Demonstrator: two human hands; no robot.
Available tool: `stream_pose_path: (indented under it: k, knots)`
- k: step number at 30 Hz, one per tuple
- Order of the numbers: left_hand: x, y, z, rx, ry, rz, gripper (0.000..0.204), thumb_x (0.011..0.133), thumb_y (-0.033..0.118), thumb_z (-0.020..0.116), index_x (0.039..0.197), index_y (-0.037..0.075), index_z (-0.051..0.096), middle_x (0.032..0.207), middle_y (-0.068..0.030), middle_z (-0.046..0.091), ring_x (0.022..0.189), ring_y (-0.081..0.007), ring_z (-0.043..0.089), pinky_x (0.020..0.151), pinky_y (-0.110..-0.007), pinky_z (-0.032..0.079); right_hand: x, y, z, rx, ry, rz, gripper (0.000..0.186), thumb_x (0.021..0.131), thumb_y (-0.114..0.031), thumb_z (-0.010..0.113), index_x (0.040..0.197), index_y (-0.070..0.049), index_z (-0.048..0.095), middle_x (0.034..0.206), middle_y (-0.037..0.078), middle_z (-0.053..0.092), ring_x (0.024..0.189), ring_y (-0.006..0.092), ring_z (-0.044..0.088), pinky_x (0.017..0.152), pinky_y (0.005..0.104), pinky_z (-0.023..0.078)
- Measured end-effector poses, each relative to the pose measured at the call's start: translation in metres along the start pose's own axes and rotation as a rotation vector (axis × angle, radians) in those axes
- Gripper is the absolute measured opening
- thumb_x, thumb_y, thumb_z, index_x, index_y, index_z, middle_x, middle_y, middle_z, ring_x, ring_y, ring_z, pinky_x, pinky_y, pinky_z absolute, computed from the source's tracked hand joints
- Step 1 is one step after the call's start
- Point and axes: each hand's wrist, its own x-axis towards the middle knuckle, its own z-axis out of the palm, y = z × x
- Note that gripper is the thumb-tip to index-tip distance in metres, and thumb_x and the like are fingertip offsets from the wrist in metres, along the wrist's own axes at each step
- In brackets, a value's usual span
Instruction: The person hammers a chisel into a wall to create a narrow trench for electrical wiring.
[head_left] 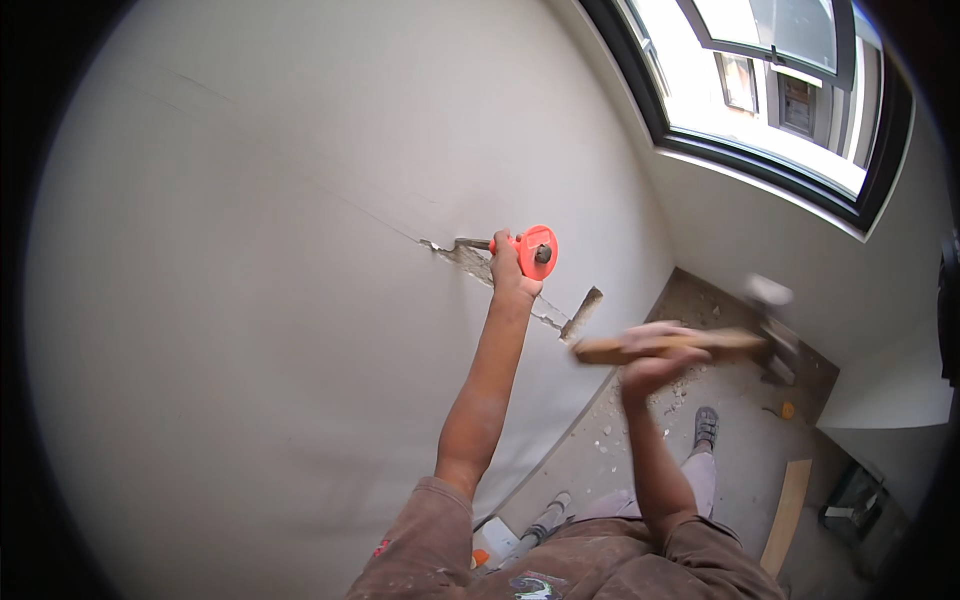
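Note:
My left hand (508,268) is wrapped round a chisel (541,251) with a round orange hand guard, its metal end showing at the guard's middle. The chisel's blade reaches left to the pale wall (300,300), at the upper part of a rough groove (470,262) broken into the plaster. In my right hand (660,362) is a hammer (690,345), gripped by its wooden handle. The hammer's head is smeared by motion, to the right of the chisel and apart from it. A short cut slot (582,313) lies lower down the wall.
Rubble (615,430) is scattered on the floor below the wall, around my feet. A wooden board (786,515) and a dark box (855,505) lie at the lower right. A small orange object (787,410) is near the corner. A dark-framed window (655,100) stands open at the upper right.

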Motion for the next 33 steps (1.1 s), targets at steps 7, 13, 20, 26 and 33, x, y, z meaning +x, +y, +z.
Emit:
stream_pose_path:
  k: [7,13,20,26,33]
  knots:
    - [0.011,-0.012,-0.025,0.062,0.040,-0.002,0.016,0.090,0.028,0.047,0.092,0.012,0.046,0.087,-0.0023,0.054,0.083,-0.0177,0.060,0.074,-0.037,0.053,-0.032,0.024,-0.050,-0.451,-0.533,0.813,0.036,0.095,-0.044,0.047,0.090,-0.009,0.043,0.054,0.001,0.047,0.040,0.0102,0.047,0.037,0.0243,0.040]
    - [-0.014,-0.011,-0.013,0.088,-0.007,0.049,0.019,0.087,0.027,0.054,0.089,0.012,0.043,0.083,-0.0021,0.051,0.073,-0.0141,0.056,0.064,-0.032,0.052,-0.006,-0.002,-0.083,-0.510,-0.458,0.775,0.037,0.094,-0.045,0.049,0.089,-0.009,0.042,0.057,0.001,0.045,0.042,0.0098,0.047,0.037,0.0243,0.041]
    - [-0.005,0.009,-0.010,0.049,-0.022,0.046,0.018,0.087,0.026,0.054,0.087,0.012,0.043,0.079,-0.0018,0.052,0.069,-0.0147,0.056,0.062,-0.032,0.052,0.015,-0.035,-0.081,-0.396,-0.398,0.653,0.033,0.096,-0.040,0.048,0.090,-0.008,0.042,0.059,0.001,0.047,0.044,0.0087,0.048,0.039,0.0225,0.041]
    - [0.006,0.009,-0.014,0.017,-0.034,0.040,0.019,0.087,0.027,0.054,0.088,0.012,0.042,0.081,-0.0020,0.053,0.071,-0.0159,0.058,0.063,-0.033,0.053,0.050,-0.068,-0.065,-0.324,-0.389,0.427,0.036,0.095,-0.043,0.048,0.096,-0.007,0.043,0.062,0.002,0.048,0.046,0.0100,0.049,0.040,0.0236,0.042]
    - [0.001,0.013,-0.011,-0.011,0.006,0.032,0.020,0.086,0.026,0.055,0.091,0.011,0.042,0.086,-0.0025,0.053,0.077,-0.0159,0.057,0.067,-0.034,0.053,0.094,-0.121,-0.011,0.090,-0.101,0.023,0.050,0.095,-0.059,0.026,0.103,-0.012,0.038,0.066,0.000,0.040,0.050,0.0084,0.042,0.046,0.0230,0.041]
